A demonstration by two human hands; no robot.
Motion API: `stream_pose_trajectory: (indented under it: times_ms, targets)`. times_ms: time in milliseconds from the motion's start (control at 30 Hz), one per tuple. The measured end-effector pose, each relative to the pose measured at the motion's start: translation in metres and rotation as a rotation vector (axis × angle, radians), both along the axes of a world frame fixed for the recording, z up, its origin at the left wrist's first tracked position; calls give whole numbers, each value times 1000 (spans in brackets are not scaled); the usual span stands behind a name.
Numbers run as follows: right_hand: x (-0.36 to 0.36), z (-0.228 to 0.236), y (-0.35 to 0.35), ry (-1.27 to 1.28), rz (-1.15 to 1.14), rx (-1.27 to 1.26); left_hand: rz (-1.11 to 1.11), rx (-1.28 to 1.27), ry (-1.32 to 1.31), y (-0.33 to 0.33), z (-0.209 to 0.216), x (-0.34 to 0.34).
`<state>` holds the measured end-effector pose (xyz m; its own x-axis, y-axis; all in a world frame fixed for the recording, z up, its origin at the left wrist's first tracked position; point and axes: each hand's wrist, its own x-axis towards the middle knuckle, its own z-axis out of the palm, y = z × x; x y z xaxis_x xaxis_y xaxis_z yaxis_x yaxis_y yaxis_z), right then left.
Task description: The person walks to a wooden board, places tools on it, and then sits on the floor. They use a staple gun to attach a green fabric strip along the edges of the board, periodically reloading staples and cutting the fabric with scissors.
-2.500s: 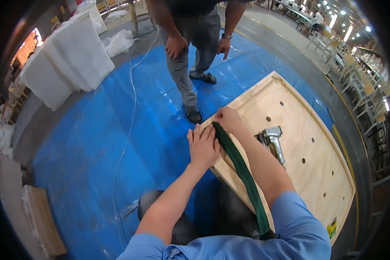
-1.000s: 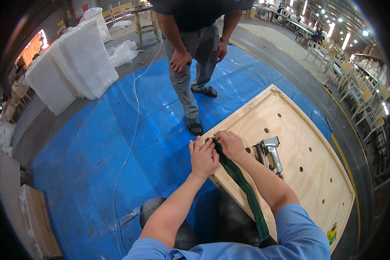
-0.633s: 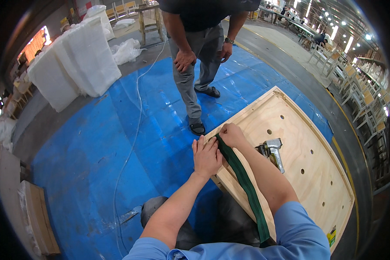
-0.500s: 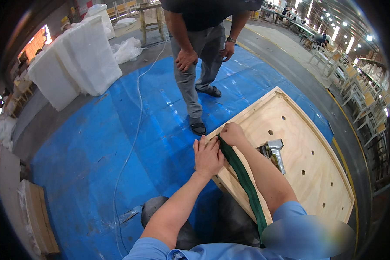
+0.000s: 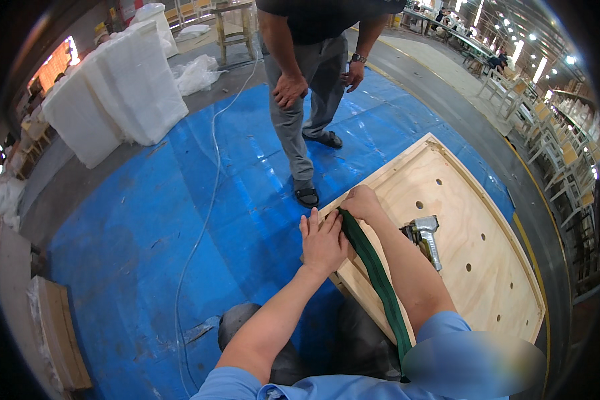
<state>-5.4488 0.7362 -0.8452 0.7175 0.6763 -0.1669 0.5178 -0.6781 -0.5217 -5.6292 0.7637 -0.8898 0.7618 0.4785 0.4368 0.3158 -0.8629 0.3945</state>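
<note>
A long dark green webbing strap [image 5: 373, 267] with lengthwise stripes runs along the near-left rail of a pale wooden panel [image 5: 457, 230], from its near-left corner down toward my body. My left hand [image 5: 325, 243] lies over that corner, fingers stretched and somewhat apart, the fingertips beside the strap's far end. On the other side of that end, my right hand [image 5: 363, 202] is closed, its knuckles up and its fingertips mostly hidden, gripping at the strap. A silver and black nail gun [image 5: 425, 238] rests on the panel, right of my right forearm.
A person [image 5: 307, 80] in grey trousers bends over beyond the panel, hands at the knees. Blue sheeting [image 5: 140, 267] covers the floor, crossed by a clear hose [image 5: 207, 220]. White wrapped blocks [image 5: 123, 90] stand far left, a cardboard box [image 5: 53, 333] near left, chairs [image 5: 567, 153] far right.
Both hands stay at the same corner with the strap. The whole view has shifted very slightly; nothing else visibly differs.
</note>
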Motion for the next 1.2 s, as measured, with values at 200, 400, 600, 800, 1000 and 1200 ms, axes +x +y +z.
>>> stream_pose_trajectory:
  times_ms: [200, 400, 600, 800, 1000, 1200]
  targets:
    - [0, 2, 2, 111, -41, 45, -6, 2, 19, 1, 2, -1]
    - [9, 4, -44, -151, 65, 290, -4, -3, 61, 0, 2, 1]
    - [36, 38, -211, -345, -363, 70, 19, -48, 78, 2, -4, -3]
    - [41, 16, -263, 72, -419, 31, -7, -26, 50, -9, 3, 6]
    - [42, 25, -263, 201, -499, 92, -30, -79, 62, -17, 7, 12]
    - [18, 75, -185, 545, -282, 400, 26, -17, 103, -3, -2, -2]
